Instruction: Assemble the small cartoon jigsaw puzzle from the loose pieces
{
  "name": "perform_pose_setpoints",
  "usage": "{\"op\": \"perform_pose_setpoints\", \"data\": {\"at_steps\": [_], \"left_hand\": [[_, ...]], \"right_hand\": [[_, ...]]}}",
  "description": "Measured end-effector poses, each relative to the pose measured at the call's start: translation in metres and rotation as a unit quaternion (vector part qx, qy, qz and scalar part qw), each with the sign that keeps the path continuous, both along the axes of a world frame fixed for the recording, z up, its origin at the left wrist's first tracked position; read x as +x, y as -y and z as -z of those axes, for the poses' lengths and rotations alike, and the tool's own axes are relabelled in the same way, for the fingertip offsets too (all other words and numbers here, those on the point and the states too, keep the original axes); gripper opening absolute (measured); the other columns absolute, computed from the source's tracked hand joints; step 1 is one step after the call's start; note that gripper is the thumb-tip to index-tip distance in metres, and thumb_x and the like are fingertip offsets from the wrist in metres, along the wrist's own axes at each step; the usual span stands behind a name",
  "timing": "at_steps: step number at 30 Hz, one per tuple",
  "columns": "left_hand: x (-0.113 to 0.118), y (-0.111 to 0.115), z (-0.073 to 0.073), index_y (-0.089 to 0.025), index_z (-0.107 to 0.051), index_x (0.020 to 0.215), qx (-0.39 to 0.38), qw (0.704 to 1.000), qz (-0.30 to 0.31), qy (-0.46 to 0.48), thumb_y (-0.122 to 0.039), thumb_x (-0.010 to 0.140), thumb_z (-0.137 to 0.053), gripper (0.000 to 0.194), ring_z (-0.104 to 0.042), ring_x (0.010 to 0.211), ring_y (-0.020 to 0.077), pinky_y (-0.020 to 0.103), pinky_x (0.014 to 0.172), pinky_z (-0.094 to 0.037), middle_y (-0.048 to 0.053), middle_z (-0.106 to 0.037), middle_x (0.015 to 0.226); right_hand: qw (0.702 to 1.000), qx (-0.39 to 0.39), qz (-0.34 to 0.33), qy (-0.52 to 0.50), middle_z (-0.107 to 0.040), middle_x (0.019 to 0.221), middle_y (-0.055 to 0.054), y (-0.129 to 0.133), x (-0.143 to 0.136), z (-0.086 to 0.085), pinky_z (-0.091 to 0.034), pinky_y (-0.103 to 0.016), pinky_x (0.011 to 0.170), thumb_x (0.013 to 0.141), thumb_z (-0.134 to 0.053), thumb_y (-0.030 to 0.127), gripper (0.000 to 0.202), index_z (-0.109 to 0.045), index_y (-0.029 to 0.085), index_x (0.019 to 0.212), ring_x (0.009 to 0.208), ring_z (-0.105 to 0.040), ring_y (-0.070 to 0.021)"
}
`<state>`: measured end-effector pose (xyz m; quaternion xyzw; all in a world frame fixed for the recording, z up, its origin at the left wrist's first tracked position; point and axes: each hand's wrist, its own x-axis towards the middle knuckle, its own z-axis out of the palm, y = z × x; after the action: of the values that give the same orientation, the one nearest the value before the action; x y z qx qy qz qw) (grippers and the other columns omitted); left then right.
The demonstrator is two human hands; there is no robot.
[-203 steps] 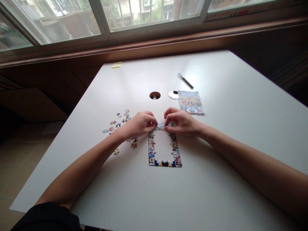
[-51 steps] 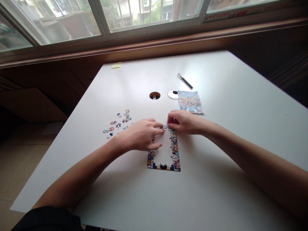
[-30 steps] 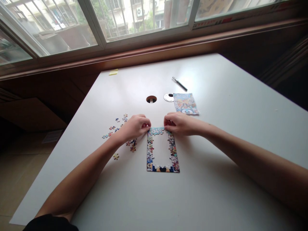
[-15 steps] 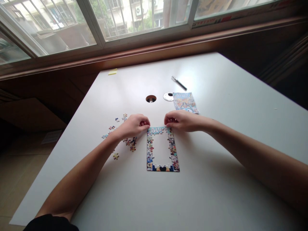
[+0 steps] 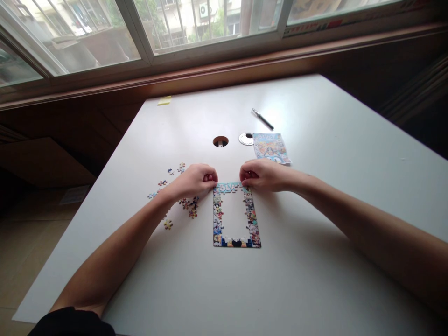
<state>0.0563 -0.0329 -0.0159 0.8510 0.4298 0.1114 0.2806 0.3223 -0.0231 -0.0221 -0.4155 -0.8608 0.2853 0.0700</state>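
Observation:
A jigsaw puzzle border [image 5: 217, 219] lies flat on the white table, a rectangle of joined colourful pieces around an open middle. My left hand [image 5: 198, 179] is closed, fingers curled, with its thumb and fingertips at the border's far left corner. At the far right corner, my right hand [image 5: 262, 175] is closed in the same way, its fingertips touching the edge. Loose jigsaw pieces [image 5: 189, 204] are scattered beside and beneath my left wrist, partly hidden by it; a yellowish piece [image 5: 168, 224] lies nearer to me.
Behind my right hand lies a printed picture sheet [image 5: 272, 145], overlapping a round metal cover [image 5: 245, 138]. A pen [image 5: 262, 119] rests farther back. The white table [image 5: 196, 289] has a round hole [image 5: 220, 142] and a yellow sticker [image 5: 164, 100] near its back edge.
The lettered strip at the border's far edge shows slightly more clearly between my hands. Both hands stay at the corners; the whole view has shifted slightly.

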Motion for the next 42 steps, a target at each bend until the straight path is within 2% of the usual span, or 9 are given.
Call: {"op": "perform_pose_setpoints", "data": {"at_steps": [7, 12, 21, 31, 34, 37, 42], "left_hand": [[-0.004, -0.001, -0.001, -0.018, -0.073, 0.089, -0.017, 1.000, 0.010, 0.000, -0.025, 0.082, -0.059, 0.018, -0.058, 0.073, 0.0128, 0.025, 0.065, -0.046, 0.004, -0.067, 0.083], [-0.004, -0.002, 0.001, -0.018, -0.073, 0.088, -0.019, 1.000, 0.011, 0.008, -0.023, 0.081, -0.060, 0.016, -0.056, 0.071, 0.0121, 0.025, 0.064, -0.045, 0.003, -0.065, 0.081], [-0.004, -0.004, 0.006, -0.018, -0.072, 0.086, -0.007, 1.000, 0.010, 0.015, -0.023, 0.080, -0.059, 0.015, -0.056, 0.071, 0.0121, 0.025, 0.064, -0.045, 0.003, -0.065, 0.080], [-0.006, -0.002, -0.003, -0.018, -0.072, 0.085, -0.012, 1.000, 0.019, 0.004, -0.021, 0.081, -0.058, 0.015, -0.054, 0.068, 0.0110, 0.024, 0.061, -0.043, 0.002, -0.063, 0.076], [-0.003, 0.001, -0.003, -0.018, -0.073, 0.088, 0.018, 0.999, 0.030, 0.020, -0.021, 0.084, -0.058, 0.015, -0.057, 0.072, 0.0118, 0.026, 0.065, -0.046, 0.004, -0.065, 0.085], [0.006, 0.009, 0.001, -0.018, -0.074, 0.094, 0.072, 0.994, 0.067, 0.047, -0.020, 0.087, -0.059, 0.016, -0.061, 0.081, 0.0135, 0.028, 0.072, -0.049, 0.006, -0.067, 0.096], [0.021, 0.022, 0.009, -0.017, -0.074, 0.098, 0.125, 0.984, 0.120, 0.048, -0.019, 0.093, -0.055, 0.019, -0.060, 0.079, 0.0138, 0.030, 0.074, -0.050, 0.009, -0.065, 0.102]], "right_hand": [[1.000, -0.016, -0.003, 0.013, -0.068, 0.079, -0.002, -0.004, 0.006, 0.000, -0.039, -0.030, 0.062, 0.082, -0.063, 0.033, 0.013, -0.070, 0.023, 0.087, 0.071, -0.058, -0.0173], [1.000, -0.008, -0.018, 0.010, -0.069, 0.083, -0.003, -0.005, 0.006, 0.003, -0.040, -0.030, 0.064, 0.081, -0.064, 0.030, 0.010, -0.070, 0.022, 0.083, 0.074, -0.059, -0.0175], [1.000, -0.008, 0.001, 0.012, -0.068, 0.082, -0.004, -0.001, 0.000, 0.000, -0.042, -0.030, 0.065, 0.080, -0.065, 0.028, 0.009, -0.068, 0.020, 0.080, 0.075, -0.059, -0.0177], [1.000, -0.011, -0.015, 0.019, -0.068, 0.085, -0.005, 0.000, 0.001, -0.004, -0.043, -0.031, 0.065, 0.082, -0.062, 0.029, 0.010, -0.068, 0.020, 0.083, 0.075, -0.059, -0.0179], [0.999, -0.013, -0.025, 0.021, -0.068, 0.084, -0.004, -0.001, 0.002, -0.005, -0.042, -0.031, 0.064, 0.083, -0.062, 0.030, 0.011, -0.067, 0.021, 0.082, 0.074, -0.059, -0.0178], [0.999, -0.011, -0.026, 0.021, -0.068, 0.083, -0.004, -0.001, 0.002, -0.005, -0.042, -0.031, 0.063, 0.083, -0.061, 0.030, 0.011, -0.067, 0.021, 0.082, 0.073, -0.059, -0.0178], [0.999, -0.004, -0.028, 0.015, -0.067, 0.079, -0.003, 0.000, 0.002, -0.004, -0.040, -0.031, 0.063, 0.084, -0.060, 0.031, 0.012, -0.066, 0.021, 0.083, 0.071, -0.058, -0.0171]]}}
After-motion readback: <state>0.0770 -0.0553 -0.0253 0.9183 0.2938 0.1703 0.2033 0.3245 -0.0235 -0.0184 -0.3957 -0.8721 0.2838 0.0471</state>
